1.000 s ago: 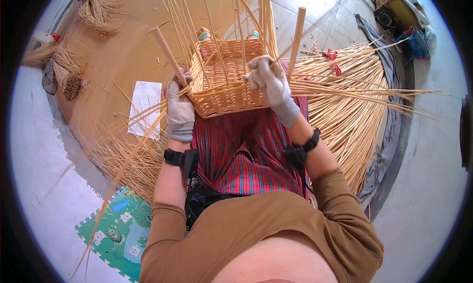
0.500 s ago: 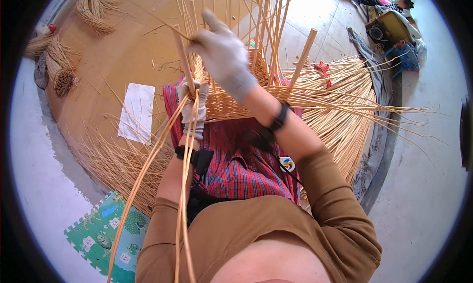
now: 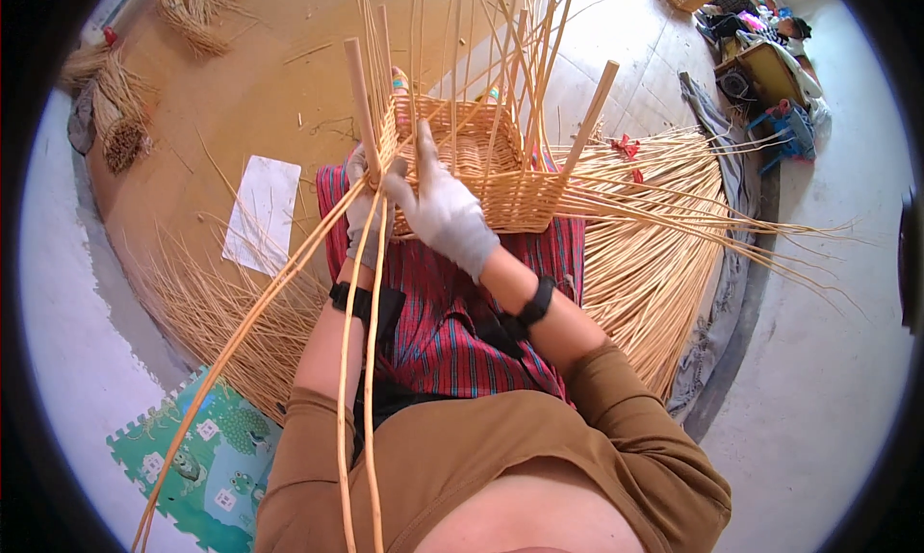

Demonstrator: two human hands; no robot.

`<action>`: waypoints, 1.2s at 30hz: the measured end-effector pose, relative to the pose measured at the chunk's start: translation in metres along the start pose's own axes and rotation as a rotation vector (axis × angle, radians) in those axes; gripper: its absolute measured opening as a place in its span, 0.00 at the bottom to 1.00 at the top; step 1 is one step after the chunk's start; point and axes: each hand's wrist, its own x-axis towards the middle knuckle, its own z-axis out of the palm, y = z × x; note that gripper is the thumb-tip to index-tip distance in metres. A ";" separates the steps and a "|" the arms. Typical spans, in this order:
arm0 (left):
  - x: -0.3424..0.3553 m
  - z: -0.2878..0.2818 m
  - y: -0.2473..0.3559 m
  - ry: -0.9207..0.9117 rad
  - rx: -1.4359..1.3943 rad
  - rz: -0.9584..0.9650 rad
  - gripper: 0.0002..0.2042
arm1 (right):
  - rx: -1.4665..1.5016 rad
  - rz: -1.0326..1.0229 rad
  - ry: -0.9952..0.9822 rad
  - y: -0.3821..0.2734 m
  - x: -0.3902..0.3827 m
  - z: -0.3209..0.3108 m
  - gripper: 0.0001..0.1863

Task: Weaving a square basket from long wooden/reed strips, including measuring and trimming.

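Observation:
A half-woven wicker basket [image 3: 525,206] rests on my lap over red checked cloth, with thin upright canes and thick wooden corner posts. My left hand [image 3: 362,206], in a pale glove, is closed round the basket's near-left corner at the foot of a wooden post [image 3: 359,96]; my right hand hides some of its fingers. Long weaving canes [image 3: 373,360] trail from that corner toward me. My right hand [image 3: 441,211], also gloved, lies against the near wall. Its fingers are stretched up along the inside, and its thumb stands apart, close to the corner canes.
A large fan of loose canes [image 3: 664,264] spreads on the floor to the right, and thinner canes [image 3: 241,332] lie at left. Tied bundles [image 3: 120,120], a white paper sheet [image 3: 262,211] and a green foam mat [image 3: 202,457] lie left. A blue stool [image 3: 789,129] stands far right.
My right hand has come down from above the left corner post, where a cane was at its fingers, to the basket's near wall. The left hand has kept to the corner.

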 end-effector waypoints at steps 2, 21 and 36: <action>0.000 -0.002 0.005 -0.002 0.177 -0.028 0.34 | 0.079 0.014 0.017 -0.005 0.030 -0.010 0.57; -0.072 0.046 0.070 -0.010 0.609 0.404 0.13 | 0.998 0.132 0.540 0.145 -0.060 -0.054 0.07; -0.018 0.085 0.033 -0.167 0.496 -0.321 0.12 | 0.181 -0.279 0.824 0.093 -0.026 -0.094 0.20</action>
